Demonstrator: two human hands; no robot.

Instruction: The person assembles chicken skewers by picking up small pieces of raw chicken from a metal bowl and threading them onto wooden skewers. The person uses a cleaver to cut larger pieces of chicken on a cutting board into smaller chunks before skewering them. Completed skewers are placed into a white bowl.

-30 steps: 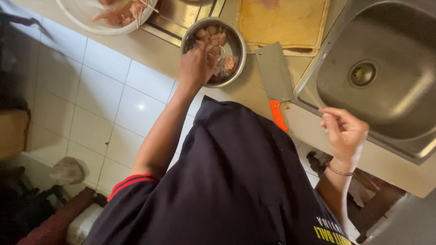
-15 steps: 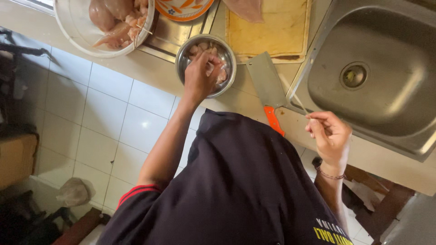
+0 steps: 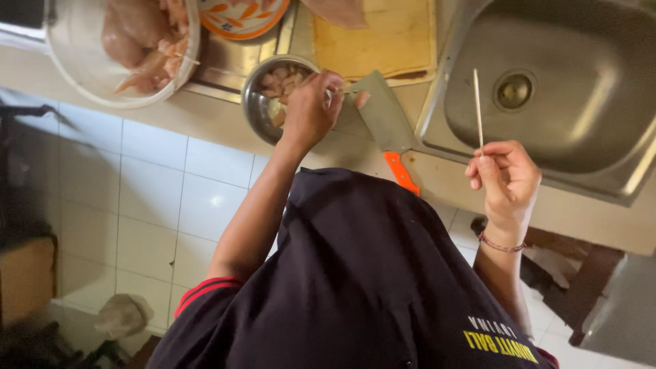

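Tiled kitchen bench (image 3: pixel 205 109) beside a steel sink (image 3: pixel 547 102). Left hand (image 3: pixel 311 109) is hovering over the metal bowl (image 3: pixel 256 102) of meat pieces, fingers pinching closed; contents unclear. Right hand (image 3: pixel 506 174) is gripping a thin skewer (image 3: pixel 477 109) upright, well apart, rightward of the bowl.

Our skewer and our bowl of cut meat

We hold a thin, pale wooden skewer (image 3: pixel 477 109) upright, its lower end pinched in our right hand (image 3: pixel 504 179) over the sink's edge. Well apart to the left, our left hand (image 3: pixel 311 109) picks a pale meat piece above the round steel bowl (image 3: pixel 260 102), partly filled with pinkish chunks.
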